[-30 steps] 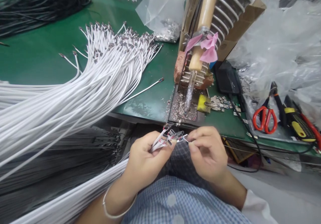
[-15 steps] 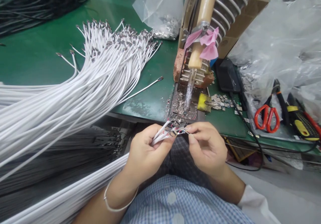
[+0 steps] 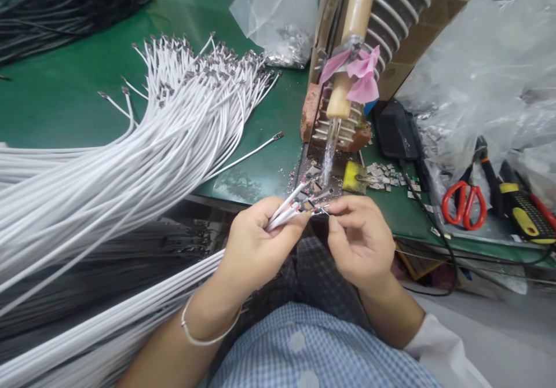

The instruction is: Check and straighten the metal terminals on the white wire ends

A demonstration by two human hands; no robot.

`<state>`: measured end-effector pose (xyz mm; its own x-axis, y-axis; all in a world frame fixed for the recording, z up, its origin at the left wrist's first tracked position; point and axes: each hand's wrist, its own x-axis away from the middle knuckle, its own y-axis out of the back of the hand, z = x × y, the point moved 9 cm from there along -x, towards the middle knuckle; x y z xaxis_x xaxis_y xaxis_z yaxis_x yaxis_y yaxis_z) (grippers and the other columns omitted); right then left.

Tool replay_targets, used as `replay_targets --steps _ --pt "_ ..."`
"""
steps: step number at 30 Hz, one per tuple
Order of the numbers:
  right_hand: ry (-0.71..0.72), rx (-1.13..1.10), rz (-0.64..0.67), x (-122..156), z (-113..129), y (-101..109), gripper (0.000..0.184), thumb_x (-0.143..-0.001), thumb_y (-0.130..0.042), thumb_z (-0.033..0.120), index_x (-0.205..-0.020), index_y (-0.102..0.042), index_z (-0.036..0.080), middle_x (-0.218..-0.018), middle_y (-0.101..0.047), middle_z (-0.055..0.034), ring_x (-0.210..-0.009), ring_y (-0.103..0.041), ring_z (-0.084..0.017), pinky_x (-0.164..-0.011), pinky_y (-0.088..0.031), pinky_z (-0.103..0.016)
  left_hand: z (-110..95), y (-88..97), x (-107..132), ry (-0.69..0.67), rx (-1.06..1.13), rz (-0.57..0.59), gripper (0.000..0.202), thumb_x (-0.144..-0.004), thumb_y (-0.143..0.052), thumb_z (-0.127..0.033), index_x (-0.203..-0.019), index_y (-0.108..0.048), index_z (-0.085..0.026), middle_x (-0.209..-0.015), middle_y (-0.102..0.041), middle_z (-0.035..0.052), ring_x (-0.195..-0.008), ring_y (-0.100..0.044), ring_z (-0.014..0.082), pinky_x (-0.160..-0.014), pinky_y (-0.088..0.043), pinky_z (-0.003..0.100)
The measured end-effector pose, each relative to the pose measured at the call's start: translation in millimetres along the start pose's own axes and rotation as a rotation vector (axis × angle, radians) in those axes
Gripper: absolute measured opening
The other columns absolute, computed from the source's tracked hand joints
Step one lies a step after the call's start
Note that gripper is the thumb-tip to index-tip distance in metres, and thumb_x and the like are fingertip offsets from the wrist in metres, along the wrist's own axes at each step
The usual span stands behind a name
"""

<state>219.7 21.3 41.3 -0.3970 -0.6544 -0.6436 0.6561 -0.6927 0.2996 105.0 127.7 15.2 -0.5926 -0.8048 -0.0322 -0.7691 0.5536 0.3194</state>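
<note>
My left hand [image 3: 264, 243] is closed around a small bunch of white cables [image 3: 284, 214], their connector ends fanned out past the thumb. Small metal plugs and bits of red and dark wire show at those ends. Close beside them, my right hand [image 3: 360, 237] pinches a thin solder wire [image 3: 326, 211] between thumb and fingertips, its tip by the plugs. Just beyond the hands, a soldering iron [image 3: 341, 107] with a wooden handle is fixed pointing down, pink cloth tied round it. Whether its tip touches a plug I cannot make out.
A large heap of white cables [image 3: 174, 127] lies on the green table [image 3: 78, 104] at left. To the right are a yellow sponge [image 3: 354, 178], loose small plates [image 3: 386, 175], red-handled scissors [image 3: 464, 204] and a yellow-black tool [image 3: 523, 214]. A ribbed hose [image 3: 397, 14] rises behind the iron.
Both hands have moved slightly forward and to the right, bringing the cable ends up toward the iron's tip. The left hand still grips the cables, the right still pinches the solder wire.
</note>
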Motion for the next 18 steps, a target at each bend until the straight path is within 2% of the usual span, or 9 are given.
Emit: replay_targets --steps 18 --pt "0.038 0.049 -0.008 -4.2 5.1 1.6 0.02 -0.076 -0.06 0.0 -0.083 -0.054 0.018 -0.095 -0.062 -0.0046 -0.089 -0.062 -0.016 -0.079 -0.053 -0.033 -1.5 2.7 -3.0 -0.013 0.006 -0.018 0.025 -0.081 -0.064 -0.024 -0.062 -0.053 -0.013 -0.054 -0.042 -0.0058 -0.05 -0.035 0.0037 -0.045 -0.03 0.014"
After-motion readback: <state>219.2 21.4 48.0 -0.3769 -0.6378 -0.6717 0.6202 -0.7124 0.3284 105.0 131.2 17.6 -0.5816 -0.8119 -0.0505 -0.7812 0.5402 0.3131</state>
